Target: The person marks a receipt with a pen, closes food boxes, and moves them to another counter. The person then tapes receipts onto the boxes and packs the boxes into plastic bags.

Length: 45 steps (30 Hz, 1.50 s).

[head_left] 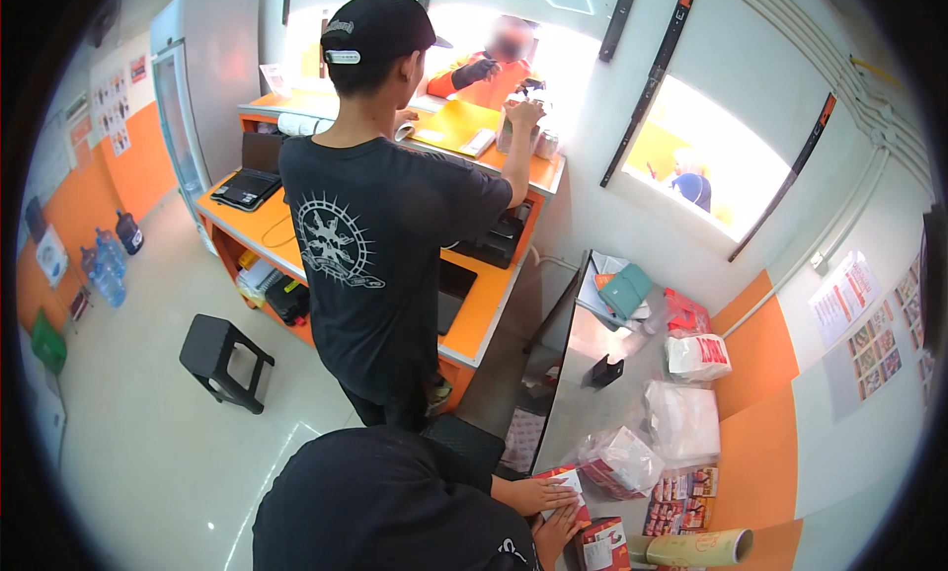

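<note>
At the bottom, past a dark sleeve, my left hand (545, 495) lies flat on a red and white box (567, 481), its fingers stretched out. Just below it, my right hand (558, 532) rests on the same box's near side with fingers extended. The two hands are close together. Beside them is a second red box (603, 545) with a white label. A clear plastic bag (624, 462) stands just beyond the first box.
A person in a black cap and shirt (375, 226) stands at an orange counter (464, 346); another person in orange (487, 89) is beyond the window. A black stool (222, 349) stands left. The metal table (573, 413) holds bags, a black holder (605, 373) and a teal pouch (626, 292).
</note>
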Available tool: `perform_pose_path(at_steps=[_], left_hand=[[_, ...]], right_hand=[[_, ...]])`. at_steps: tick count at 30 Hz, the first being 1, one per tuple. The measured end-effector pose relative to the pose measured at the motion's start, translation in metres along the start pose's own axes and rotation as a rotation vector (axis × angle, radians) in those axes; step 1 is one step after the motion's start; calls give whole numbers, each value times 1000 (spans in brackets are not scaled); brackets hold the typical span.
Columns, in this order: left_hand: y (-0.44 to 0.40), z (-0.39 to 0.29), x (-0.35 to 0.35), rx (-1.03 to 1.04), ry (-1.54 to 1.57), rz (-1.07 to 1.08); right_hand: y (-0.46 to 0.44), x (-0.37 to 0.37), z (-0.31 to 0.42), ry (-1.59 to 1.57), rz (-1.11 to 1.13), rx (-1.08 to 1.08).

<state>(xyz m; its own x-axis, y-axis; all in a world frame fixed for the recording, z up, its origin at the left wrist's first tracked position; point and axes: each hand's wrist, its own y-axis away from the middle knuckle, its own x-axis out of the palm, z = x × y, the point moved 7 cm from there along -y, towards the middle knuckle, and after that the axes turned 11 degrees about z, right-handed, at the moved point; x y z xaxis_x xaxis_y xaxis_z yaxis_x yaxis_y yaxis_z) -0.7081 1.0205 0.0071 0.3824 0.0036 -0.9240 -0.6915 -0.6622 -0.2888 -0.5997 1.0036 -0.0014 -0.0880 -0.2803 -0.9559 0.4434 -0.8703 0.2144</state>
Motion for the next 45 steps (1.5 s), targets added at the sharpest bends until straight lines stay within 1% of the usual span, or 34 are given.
perform_pose_path(at_steps=[3, 7, 10, 15, 20, 24, 26, 28, 30, 33, 37, 39, 43, 45], left_hand=[[2, 0, -2, 0, 61, 15], [2, 0, 2, -3, 2, -4], [1, -1, 0, -7, -21, 48], [0, -1, -6, -25, 47, 123], [-1, 0, 4, -43, 39, 141], [-3, -1, 1, -44, 45, 196], [-1, -1, 0, -39, 44, 172], [1, 3, 3, -49, 46, 156], [1, 1, -2, -35, 31, 89], [1, 2, -3, -41, 61, 46], [-2, 7, 3, -78, 26, 75], [-3, 11, 8, -69, 83, 58], [-2, 12, 14, -75, 118, 105], [-3, 11, 10, -101, 53, 136]], right_hand=[[0, 0, 0, 9, -6, 5], [3, -7, 4, -10, -22, 7], [1, -4, 3, 5, -47, -4], [2, -5, 4, -11, -62, -10], [5, -9, 6, -13, -81, -32], [2, -4, 1, -25, -40, -18], [2, -7, 4, -9, -31, -20], [3, -12, 8, -59, -21, 0], [1, -5, 5, -59, -19, 1], [-3, -2, 1, -49, -20, -11], [-6, -9, 4, -49, -22, -38], [-8, -10, 4, -53, -8, -33], [-5, -17, 10, -53, -32, -39], [-6, -15, 8, -47, -42, -40]])
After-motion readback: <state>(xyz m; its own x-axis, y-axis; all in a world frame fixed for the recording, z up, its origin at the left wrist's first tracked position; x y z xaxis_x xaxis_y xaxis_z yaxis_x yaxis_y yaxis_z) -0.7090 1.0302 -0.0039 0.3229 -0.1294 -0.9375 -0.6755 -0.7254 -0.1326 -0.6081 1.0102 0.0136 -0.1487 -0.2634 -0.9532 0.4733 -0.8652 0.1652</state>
